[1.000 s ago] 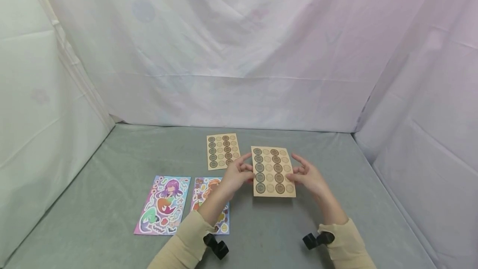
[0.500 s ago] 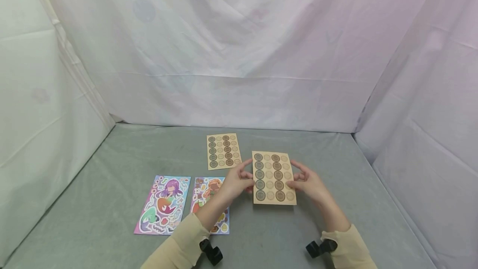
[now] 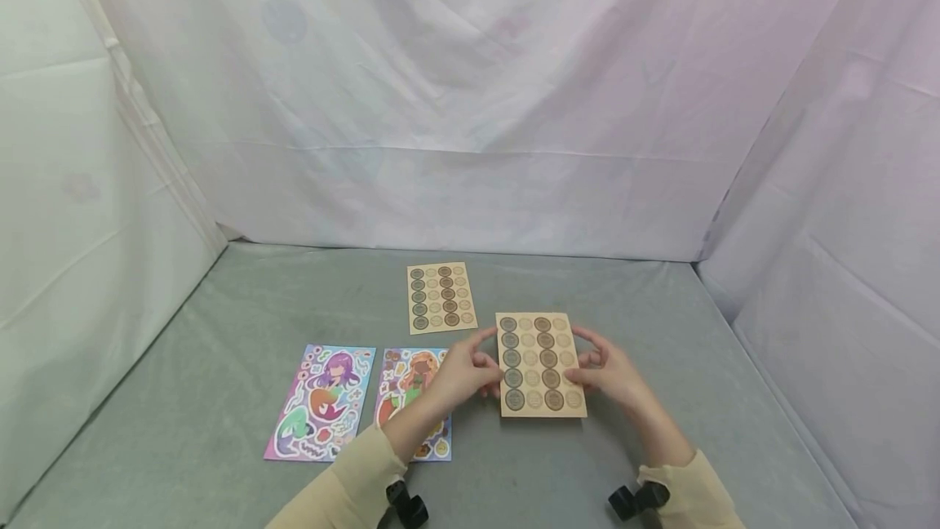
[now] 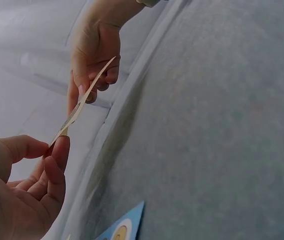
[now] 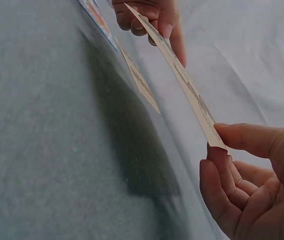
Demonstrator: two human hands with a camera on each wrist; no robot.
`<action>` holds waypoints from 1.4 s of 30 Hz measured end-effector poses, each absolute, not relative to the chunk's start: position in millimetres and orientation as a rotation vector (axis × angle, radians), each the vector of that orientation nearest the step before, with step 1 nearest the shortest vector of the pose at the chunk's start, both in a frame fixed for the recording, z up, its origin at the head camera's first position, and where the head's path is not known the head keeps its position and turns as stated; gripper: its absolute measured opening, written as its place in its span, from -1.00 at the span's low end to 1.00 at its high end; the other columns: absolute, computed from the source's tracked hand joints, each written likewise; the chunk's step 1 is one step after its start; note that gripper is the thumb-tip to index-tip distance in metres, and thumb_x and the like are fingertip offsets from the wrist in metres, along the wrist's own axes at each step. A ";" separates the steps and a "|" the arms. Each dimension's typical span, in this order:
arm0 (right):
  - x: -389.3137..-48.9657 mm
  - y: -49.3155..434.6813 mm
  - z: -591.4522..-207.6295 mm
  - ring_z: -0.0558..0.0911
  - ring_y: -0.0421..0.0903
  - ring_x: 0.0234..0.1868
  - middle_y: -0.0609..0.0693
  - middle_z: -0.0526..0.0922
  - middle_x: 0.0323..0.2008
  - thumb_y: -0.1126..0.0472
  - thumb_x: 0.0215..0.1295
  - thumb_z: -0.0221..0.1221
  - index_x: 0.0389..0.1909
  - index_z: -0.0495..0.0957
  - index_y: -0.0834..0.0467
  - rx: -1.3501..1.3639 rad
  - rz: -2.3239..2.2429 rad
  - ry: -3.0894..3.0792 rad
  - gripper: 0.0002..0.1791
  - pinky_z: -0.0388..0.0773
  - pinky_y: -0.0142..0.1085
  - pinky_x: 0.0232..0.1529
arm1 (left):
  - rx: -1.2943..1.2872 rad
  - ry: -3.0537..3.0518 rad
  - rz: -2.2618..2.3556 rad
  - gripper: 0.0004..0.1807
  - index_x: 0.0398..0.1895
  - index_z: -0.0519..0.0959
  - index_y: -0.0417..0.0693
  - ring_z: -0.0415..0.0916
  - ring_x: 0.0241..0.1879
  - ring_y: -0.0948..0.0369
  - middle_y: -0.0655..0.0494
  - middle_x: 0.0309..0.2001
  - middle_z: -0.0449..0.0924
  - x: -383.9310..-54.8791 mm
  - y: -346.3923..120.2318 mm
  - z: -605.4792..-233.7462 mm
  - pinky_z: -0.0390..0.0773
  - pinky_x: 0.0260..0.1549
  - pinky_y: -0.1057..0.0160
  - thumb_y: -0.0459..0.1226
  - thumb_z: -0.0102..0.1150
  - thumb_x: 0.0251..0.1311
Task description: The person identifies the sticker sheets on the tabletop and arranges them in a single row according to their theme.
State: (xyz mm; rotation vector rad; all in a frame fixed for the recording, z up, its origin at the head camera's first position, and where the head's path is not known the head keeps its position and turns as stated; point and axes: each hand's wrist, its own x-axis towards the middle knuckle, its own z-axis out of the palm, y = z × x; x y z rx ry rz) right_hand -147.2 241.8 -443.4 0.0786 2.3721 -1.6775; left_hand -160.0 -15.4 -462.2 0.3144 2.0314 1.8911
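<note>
A tan sticker sheet (image 3: 542, 366) with columns of round dark and pale seals is held between both hands. My left hand (image 3: 464, 370) pinches its left edge between thumb and fingers. Opposite, my right hand (image 3: 605, 370) pinches the right edge the same way. Seen edge-on in the right wrist view, the sheet (image 5: 182, 82) is slightly bowed and off the table, its shadow below. A matching tan sticker sheet (image 3: 441, 298) lies flat behind the left hand. The left forearm covers part of a mermaid sticker sheet (image 3: 400, 374) with an orange-haired figure.
Farther left lies another mermaid sticker sheet (image 3: 323, 402), purple and pink. All of this is on a grey cloth-covered table (image 3: 220, 366), with white curtains (image 3: 470, 104) at the back and both sides. A black wrist mount (image 3: 406, 504) sits on the left sleeve.
Both hands have brought the held tan sticker sheet down toward the front edge, nearer the body. The sheets on the table have stayed in place.
</note>
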 end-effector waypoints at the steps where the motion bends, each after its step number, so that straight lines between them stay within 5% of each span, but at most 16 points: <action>1: -146.6 242.1 -443.9 0.60 -0.01 -0.54 0.11 0.63 -0.46 0.48 0.04 0.29 0.43 0.10 0.23 0.078 -1.671 2.374 -0.10 0.59 -0.21 -0.51 | 0.317 2.028 1.887 -0.16 0.43 0.19 -0.13 0.59 -0.60 0.04 -0.04 -0.50 0.64 -159.3 -15.6 -462.9 0.54 -0.62 0.30 -0.49 0.26 0.00; 25: -128.5 243.6 -456.1 0.58 -0.01 -0.57 0.06 0.55 -0.58 0.41 0.00 0.36 0.40 0.04 0.34 -0.036 -1.557 2.358 -0.04 0.61 -0.15 -0.54 | 0.349 2.074 1.703 -0.13 0.43 0.13 -0.26 0.54 -0.70 0.17 0.02 -0.57 0.64 -145.6 -21.1 -469.5 0.40 -0.73 0.39 -0.49 0.29 -0.01; 42: -127.9 244.9 -461.1 0.50 -0.11 -0.66 0.02 0.56 -0.64 0.34 0.03 0.37 0.37 0.10 0.38 -0.039 -1.431 2.442 -0.09 0.45 -0.29 -0.69 | 0.362 2.121 1.605 -0.12 0.39 0.13 -0.35 0.46 -0.79 0.22 0.01 -0.63 0.61 -139.7 -18.5 -473.0 0.35 -0.83 0.41 -0.47 0.31 -0.06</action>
